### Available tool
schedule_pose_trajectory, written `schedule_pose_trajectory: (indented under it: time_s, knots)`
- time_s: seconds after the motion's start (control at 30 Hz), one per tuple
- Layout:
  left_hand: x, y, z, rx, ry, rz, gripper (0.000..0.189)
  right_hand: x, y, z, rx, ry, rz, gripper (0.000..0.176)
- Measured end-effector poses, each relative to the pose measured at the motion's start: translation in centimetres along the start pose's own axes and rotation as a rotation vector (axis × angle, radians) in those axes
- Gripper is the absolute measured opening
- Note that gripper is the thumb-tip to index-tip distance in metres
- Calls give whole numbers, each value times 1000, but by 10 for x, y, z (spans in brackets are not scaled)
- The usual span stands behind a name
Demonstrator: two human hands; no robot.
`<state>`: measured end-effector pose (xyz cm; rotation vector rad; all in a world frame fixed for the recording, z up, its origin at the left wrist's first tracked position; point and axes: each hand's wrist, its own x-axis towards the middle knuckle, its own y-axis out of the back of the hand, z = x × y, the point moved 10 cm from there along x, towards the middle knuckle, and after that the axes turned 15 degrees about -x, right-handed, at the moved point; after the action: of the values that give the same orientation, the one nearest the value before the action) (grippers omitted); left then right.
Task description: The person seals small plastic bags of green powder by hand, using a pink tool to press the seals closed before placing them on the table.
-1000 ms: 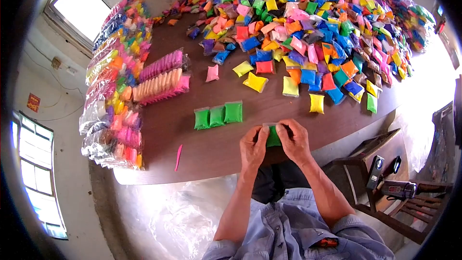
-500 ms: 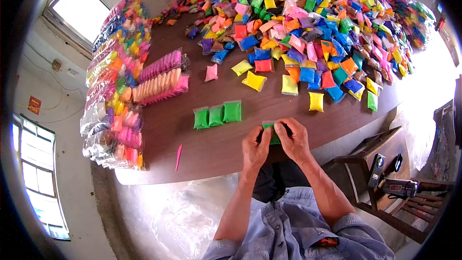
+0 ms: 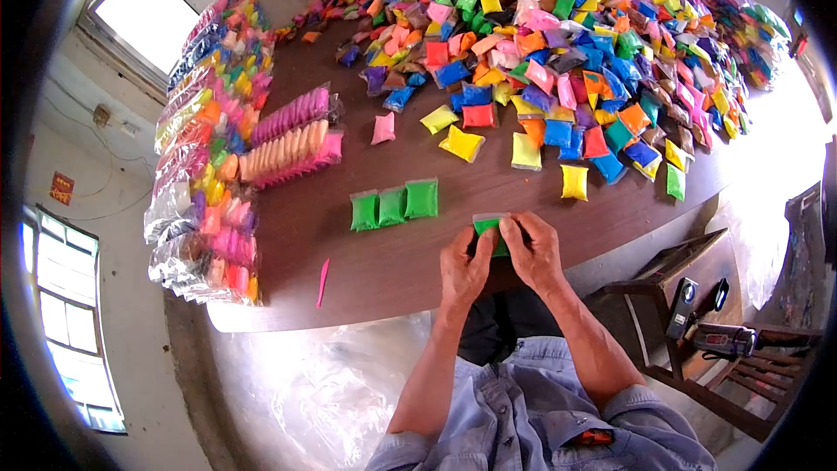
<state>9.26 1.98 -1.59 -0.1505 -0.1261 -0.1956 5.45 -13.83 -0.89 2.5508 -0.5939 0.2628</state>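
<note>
— Where is the green packet [image 3: 490, 228] just now?

— Between both hands, over the near edge of the bench [image 3: 384, 270], at six o'clock from the big heap of coloured packets [image 3: 567, 35]. The left hand [image 3: 465, 269] pinches it from nine o'clock and the right hand [image 3: 534, 253] from three o'clock, thumbs and fingertips clamped on its clear upper strip

— Why the strip and not the belly?

— I judge the filled part is soft, so a grip on the flat plastic keeps it from being squashed. The knuckles hide most of it; only the top and a bit of green show

— And the other green ones?

— A row of three green packets [image 3: 394, 205] lies at ten o'clock from the hands, side by side and touching, well apart from the heap. Same colour, same way up, which looks like deliberate sorting rather than chance

— What sits further left?

— A clear bag of pink and peach packets [image 3: 292, 144] packed in tight rows, and at nine o'clock of that a long stack of filled bags [image 3: 209, 148] along the bench's end, out of the hands' reach. A thin pink stick [image 3: 323, 283] lies alone near the front edge

— Anything loose near the hands?

— A yellow packet [image 3: 573, 183] at one o'clock, on the heap's fringe
</note>
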Motion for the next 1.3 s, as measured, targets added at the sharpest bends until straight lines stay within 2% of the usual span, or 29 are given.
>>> schedule_pose_trajectory:
  time_s: [0.2,0.3,0.47,0.6,0.67,0.73,0.8,0.87,0.9,0.97,1.2,1.27,1.3]
  knots:
    - [0,0,5,39,13,8,31,0,3,0,-16,-23,31,19]
    - [0,-9,22,221,-27,-46,30,-1,6,7,-25,-45,84,20]
    - [1,3,-12,86,-9,-9,28,1,7,-2,19,-25,102,21]
    - [1,5,2,93,3,-6,25,2,4,-7,-25,-45,1,23]
    - [1,4,-4,94,115,-17,23,2,0,-5,-45,-51,-22,25]
    - [0,-3,10,113,101,-35,23,2,4,-2,-54,-30,67,26]
    - [0,-9,13,131,85,-53,22,1,4,0,-27,-52,66,26]
    - [1,-8,18,68,-33,-23,23,1,4,1,0,-72,63,25]
    - [1,-6,17,67,-32,-22,23,1,4,-1,-2,-54,56,25]
    - [0,1,1,115,113,-33,21,1,4,-3,-4,-35,48,24]
    - [2,-1,3,85,76,-66,21,0,4,0,13,-57,27,24]
    - [1,-2,-5,-163,173,-38,23,0,6,1,-5,-56,50,23]
    - [1,0,-6,-163,174,-37,23,-1,4,2,-9,-76,34,23]
